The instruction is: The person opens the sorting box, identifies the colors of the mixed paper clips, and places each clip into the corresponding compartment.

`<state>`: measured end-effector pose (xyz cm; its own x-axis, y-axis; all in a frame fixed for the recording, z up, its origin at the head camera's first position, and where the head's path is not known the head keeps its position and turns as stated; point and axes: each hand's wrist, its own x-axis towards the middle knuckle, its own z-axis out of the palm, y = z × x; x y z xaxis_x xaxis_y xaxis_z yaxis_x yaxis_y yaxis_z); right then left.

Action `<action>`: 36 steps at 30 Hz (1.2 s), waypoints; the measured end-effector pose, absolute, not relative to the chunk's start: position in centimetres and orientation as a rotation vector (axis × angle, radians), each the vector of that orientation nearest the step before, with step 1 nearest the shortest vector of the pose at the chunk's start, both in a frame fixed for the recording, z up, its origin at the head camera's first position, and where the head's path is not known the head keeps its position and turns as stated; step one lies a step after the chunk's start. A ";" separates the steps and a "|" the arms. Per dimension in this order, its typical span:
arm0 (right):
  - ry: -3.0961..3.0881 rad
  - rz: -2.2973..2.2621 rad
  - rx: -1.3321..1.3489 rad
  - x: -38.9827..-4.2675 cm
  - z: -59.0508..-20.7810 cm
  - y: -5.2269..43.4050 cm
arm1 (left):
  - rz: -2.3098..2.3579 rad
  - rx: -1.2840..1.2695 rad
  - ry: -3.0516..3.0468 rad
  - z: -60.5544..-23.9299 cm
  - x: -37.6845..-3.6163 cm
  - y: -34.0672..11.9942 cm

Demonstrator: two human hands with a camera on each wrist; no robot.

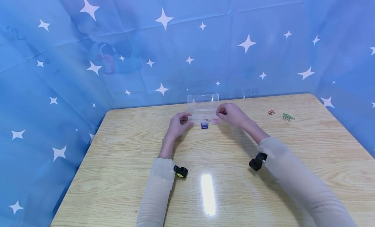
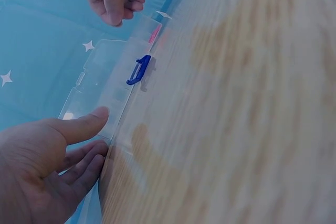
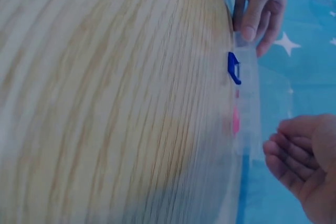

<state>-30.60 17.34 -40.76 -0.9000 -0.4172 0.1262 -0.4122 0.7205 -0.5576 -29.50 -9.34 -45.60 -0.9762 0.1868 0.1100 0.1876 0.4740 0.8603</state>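
Note:
A clear plastic box (image 1: 197, 117) stands near the far edge of the table, its lid (image 1: 203, 102) raised at the back. A blue latch (image 1: 204, 125) sits on its front side. Inside lie a red paper clip (image 1: 206, 120) and some pink pieces (image 3: 235, 119) toward the right end. My left hand (image 1: 177, 125) holds the box's left end, thumb toward the front and fingers behind. Over the right end hovers my right hand (image 1: 229, 113), its fingers loosely bent and thumb close to them; nothing shows between the fingertips in the right wrist view (image 3: 307, 156).
Red paper clips (image 1: 271, 112) and a small pile of green paper clips (image 1: 288, 117) lie on the wooden table (image 1: 123, 168) to the right of the box. A blue cloth with white stars (image 1: 193, 41) hangs behind the table's far edge.

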 end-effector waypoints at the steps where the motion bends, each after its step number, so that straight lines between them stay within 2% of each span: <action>1: 2.911 -0.937 -0.697 -30.6 -40.7 17.6 | -1.571 -0.345 -2.697 -45.6 -29.5 -9.3; 19: 2.950 -0.944 -0.573 -29.9 -40.9 24.8 | -1.579 -0.352 -2.688 -45.6 -29.4 -9.3; 36: 3.031 -0.899 -0.338 -29.2 -40.9 32.4 | -1.568 -0.357 -2.674 -45.5 -29.1 -9.3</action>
